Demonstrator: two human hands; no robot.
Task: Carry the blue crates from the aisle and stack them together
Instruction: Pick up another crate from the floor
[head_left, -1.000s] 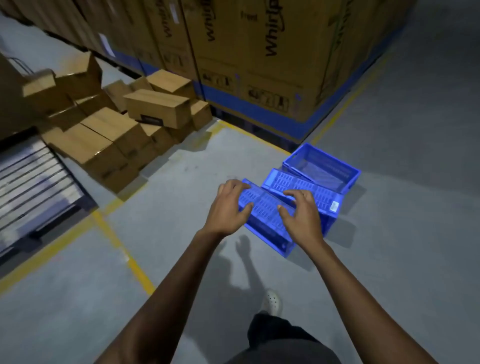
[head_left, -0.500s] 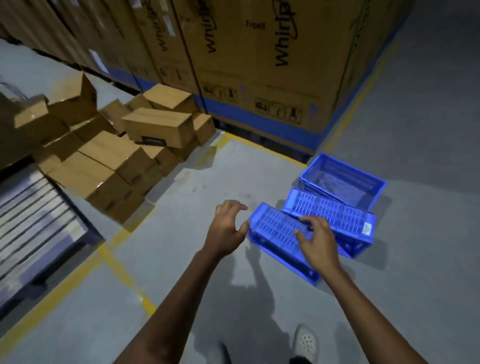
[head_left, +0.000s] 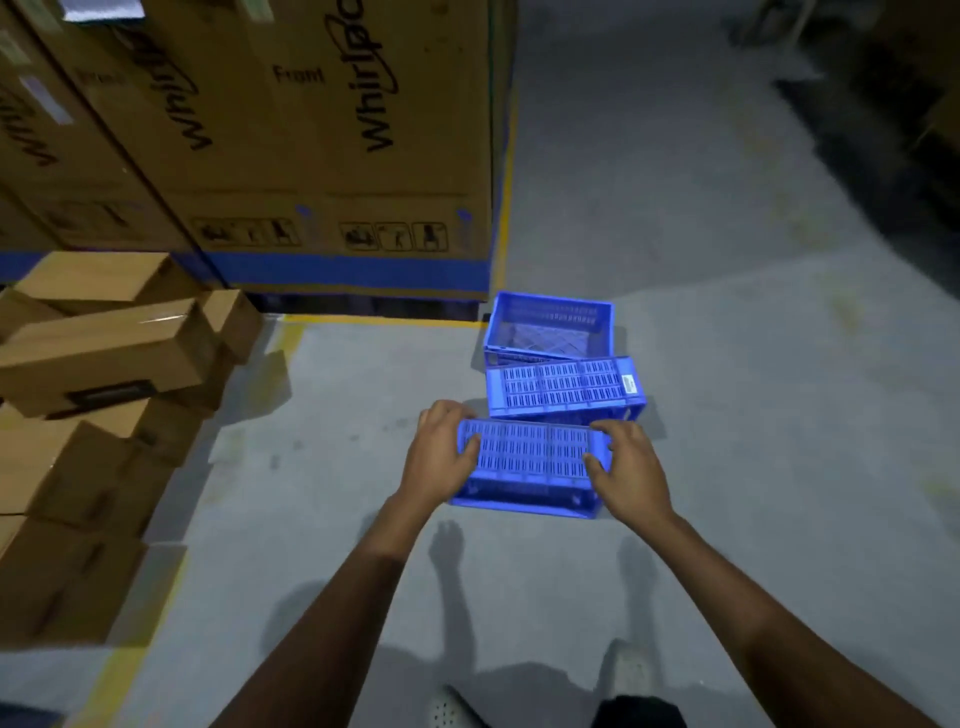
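Three blue slotted crates lie in a row on the grey floor. The nearest crate (head_left: 530, 457) is upside down, its slotted base facing up. My left hand (head_left: 441, 457) grips its left end and my right hand (head_left: 626, 467) grips its right end, fingers curled over the base. Just behind it a second upturned crate (head_left: 563, 384) carries a white label at its right. The farthest crate (head_left: 548, 325) stands upright and open, beside the corner of the big cartons.
Tall Whirlpool cartons (head_left: 311, 156) on a blue base stand behind the crates. A heap of small cardboard boxes (head_left: 104, 389) fills the left side. Yellow floor lines (head_left: 379, 319) run along the cartons. Open aisle floor (head_left: 753, 364) stretches right. My shoe (head_left: 452, 706) shows at the bottom.
The view swung so the crates now line up straight ahead. Both hands went from hovering over the nearest upturned crate to gripping its two ends.
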